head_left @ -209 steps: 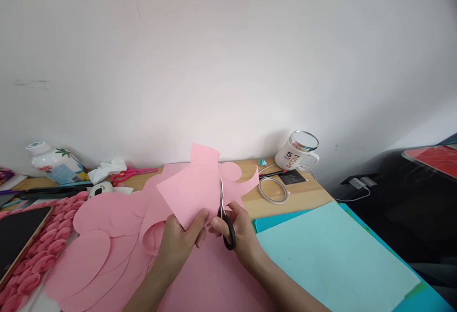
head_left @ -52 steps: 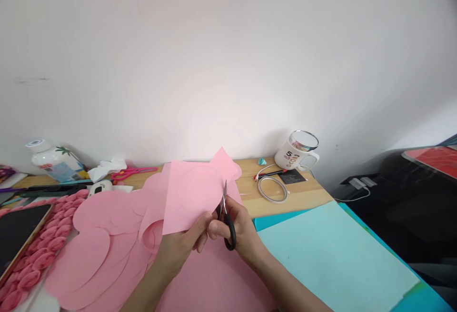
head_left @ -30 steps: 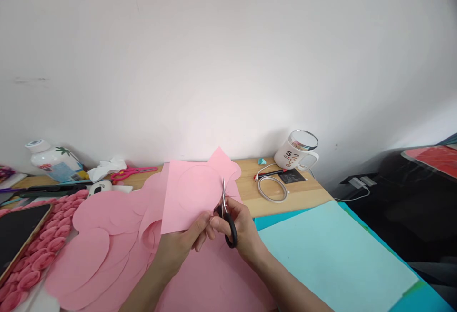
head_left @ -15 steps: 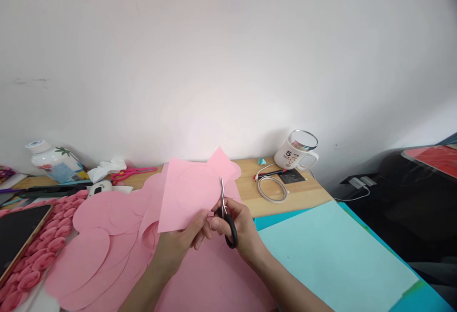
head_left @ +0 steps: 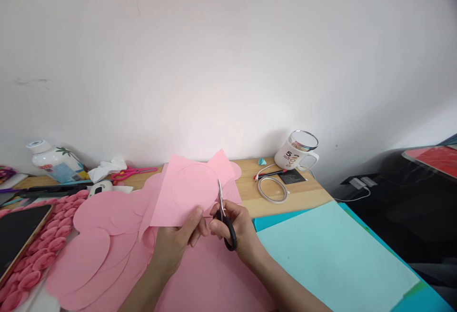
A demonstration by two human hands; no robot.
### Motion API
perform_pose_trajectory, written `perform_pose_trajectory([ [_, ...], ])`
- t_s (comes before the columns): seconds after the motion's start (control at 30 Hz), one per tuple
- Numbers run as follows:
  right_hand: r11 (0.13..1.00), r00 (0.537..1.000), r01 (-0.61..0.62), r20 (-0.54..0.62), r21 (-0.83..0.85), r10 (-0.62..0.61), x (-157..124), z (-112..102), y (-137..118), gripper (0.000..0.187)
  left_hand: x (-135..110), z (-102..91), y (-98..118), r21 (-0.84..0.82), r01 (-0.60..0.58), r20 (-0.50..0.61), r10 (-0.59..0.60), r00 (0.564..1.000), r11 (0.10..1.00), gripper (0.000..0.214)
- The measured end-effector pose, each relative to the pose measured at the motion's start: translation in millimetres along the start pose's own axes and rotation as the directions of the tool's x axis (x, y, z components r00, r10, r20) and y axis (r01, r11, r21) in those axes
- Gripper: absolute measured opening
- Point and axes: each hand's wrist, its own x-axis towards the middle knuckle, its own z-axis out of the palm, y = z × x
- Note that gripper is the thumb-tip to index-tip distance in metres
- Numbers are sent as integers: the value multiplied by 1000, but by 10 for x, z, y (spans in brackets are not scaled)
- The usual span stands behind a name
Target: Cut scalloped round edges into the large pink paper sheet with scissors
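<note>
My left hand (head_left: 176, 245) pinches the lower edge of a pink paper sheet (head_left: 185, 190) and holds it up above the desk. A circle is faintly drawn on the sheet. My right hand (head_left: 237, 228) grips black-handled scissors (head_left: 225, 219), fingers through the loops. The blades point up and sit in the sheet's right edge, along the drawn circle. Both hands are close together over a pile of pink paper cut-outs (head_left: 107, 240).
Light blue sheets (head_left: 332, 255) lie at the right. At the back of the wooden desk (head_left: 307, 193) stand a white mug (head_left: 296, 152), a coiled cable (head_left: 273, 188), pink scissors (head_left: 130, 173), a tissue, a white bottle (head_left: 53, 162). Pink paper rosettes (head_left: 43, 250) and a dark tablet (head_left: 16, 231) are at left.
My left hand has turned the pink sheet anticlockwise, its lower left corner swinging left. The scissors have advanced along the circle, and an offcut seen earlier at the sheet's right is gone.
</note>
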Motion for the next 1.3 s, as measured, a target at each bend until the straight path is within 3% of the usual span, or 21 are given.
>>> perform_pose_trajectory([
  [0.5, 1000, 1000, -4, 15, -30, 4, -10, 16, 43, 36, 8, 42, 37, 60, 100, -186, -88, 979, 993, 41],
  [0.73, 997, 997, 63, 38, 37, -65, 5, -8, 10, 38, 16, 52, 66, 131, 103, -207, -75, 975, 986, 43],
  [1.0, 997, 997, 47, 55, 68, -51, -12, -2, -34, 40, 1, 70, 110, 170, 137, -235, -95, 967, 976, 43],
  [1.3, 997, 998, 45, 45, 70, -48, -1, -19, 25, 40, 16, 41, 67, 176, 109, -194, -74, 978, 978, 43],
])
